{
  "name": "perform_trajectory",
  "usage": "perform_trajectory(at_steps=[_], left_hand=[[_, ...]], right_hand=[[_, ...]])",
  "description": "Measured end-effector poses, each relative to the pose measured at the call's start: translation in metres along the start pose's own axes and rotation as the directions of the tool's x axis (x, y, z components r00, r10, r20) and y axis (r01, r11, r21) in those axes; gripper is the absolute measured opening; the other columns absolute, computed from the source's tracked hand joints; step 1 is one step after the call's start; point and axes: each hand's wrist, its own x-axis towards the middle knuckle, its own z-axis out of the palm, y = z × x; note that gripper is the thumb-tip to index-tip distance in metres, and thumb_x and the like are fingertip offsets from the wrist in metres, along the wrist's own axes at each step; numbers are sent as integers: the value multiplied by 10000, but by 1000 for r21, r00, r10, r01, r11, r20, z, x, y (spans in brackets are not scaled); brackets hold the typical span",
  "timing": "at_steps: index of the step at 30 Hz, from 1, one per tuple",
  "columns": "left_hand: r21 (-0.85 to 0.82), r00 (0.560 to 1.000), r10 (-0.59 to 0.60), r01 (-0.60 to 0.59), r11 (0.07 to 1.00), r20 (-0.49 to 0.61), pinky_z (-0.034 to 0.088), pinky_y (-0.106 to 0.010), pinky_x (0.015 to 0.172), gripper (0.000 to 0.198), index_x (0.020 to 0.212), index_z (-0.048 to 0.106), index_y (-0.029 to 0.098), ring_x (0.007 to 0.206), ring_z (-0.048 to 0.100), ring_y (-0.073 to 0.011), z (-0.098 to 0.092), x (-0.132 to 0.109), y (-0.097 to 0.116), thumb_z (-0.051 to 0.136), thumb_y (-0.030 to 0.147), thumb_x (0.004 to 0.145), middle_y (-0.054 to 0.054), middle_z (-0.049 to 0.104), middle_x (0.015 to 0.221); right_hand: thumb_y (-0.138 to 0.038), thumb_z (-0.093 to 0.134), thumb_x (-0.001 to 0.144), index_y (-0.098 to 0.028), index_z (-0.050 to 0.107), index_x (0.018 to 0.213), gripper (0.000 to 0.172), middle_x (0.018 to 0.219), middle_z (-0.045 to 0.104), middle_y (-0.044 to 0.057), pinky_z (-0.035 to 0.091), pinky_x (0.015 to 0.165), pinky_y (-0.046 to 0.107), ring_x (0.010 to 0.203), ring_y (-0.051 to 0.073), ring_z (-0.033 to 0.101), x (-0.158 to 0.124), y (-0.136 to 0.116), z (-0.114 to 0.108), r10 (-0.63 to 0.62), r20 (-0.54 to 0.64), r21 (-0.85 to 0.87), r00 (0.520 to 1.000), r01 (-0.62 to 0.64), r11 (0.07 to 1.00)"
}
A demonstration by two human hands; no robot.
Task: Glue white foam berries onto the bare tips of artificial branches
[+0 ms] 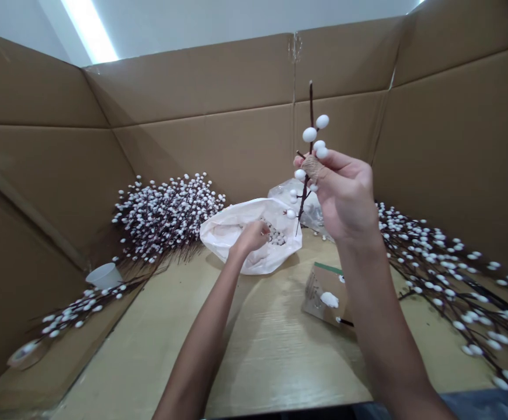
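Left hand: bare point(249, 238), with nothing worn on it; its fingers are partly hidden from this view.
Right hand: bare point(345, 195), with slim, long fingers and a broad, smooth back.
Finger wrap: a beige, woven-looking strip point(313, 168) wound around one finger of the right hand, with a rough, textured surface like fabric tape.
Left forearm: bare and slender point(201, 344), narrowing toward the wrist, with no band or watch.
Right forearm: bare point(388, 326), long and narrowing toward the wrist, with smooth skin.
Lower edge: a strip of grey-blue cloth point(482, 405) shows at the bottom right, too cropped to tell which garment it is.
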Motion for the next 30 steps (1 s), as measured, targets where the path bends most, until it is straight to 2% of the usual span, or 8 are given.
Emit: perform_trajectory(at_steps=[4,9,14,18,24,30], left_hand=[[19,999,34,-35,999,31,458,-271,709,271,746,698,106,772,635,-207,36,20,-15,494,-4,606,-71,726,785],[31,998,56,-57,998,23,458,-276,734,315,819,718,101,817,642,-220,55,30,-32,471,29,639,-100,735,876],[41,993,88,-92,995,74,461,-249,715,336,839,726,134,804,643,-200,60,36,-40,500,48,606,-65,738,878],[56,988,109,-115,992,106,458,-239,706,368,856,728,154,790,639,-190,60,39,-37,518,40,575,-46,737,869],[71,994,90,-94,993,53,451,-259,669,293,810,713,125,734,626,-200,59,38,-30,507,50,617,-71,724,784],[38,995,82,-84,996,58,464,-247,694,320,812,715,124,766,632,-192,55,38,-37,494,26,603,-72,731,833]], right_hand=[[-356,713,745,-233,697,786,131,822,670,17,531,718,325,924,193,648,1,-3,-1,11,5,-37,1000,-11,999],[-317,725,728,-228,691,741,96,802,665,1,532,707,300,887,171,654,2,-6,-2,22,-1,20,1000,-22,1000],[-329,735,724,-226,685,732,115,779,667,-11,532,695,280,845,149,657,2,-8,0,29,24,53,999,-31,998],[-351,743,711,-221,687,737,145,773,670,-13,529,695,264,841,142,657,4,-9,-2,43,20,44,999,-44,998],[-360,735,715,-213,684,746,159,773,675,-11,519,678,252,832,135,654,6,-10,-5,44,9,36,999,-45,998],[-347,711,749,-216,685,751,133,795,683,-3,516,703,257,848,137,659,5,-12,-5,76,18,3,997,-76,997]])
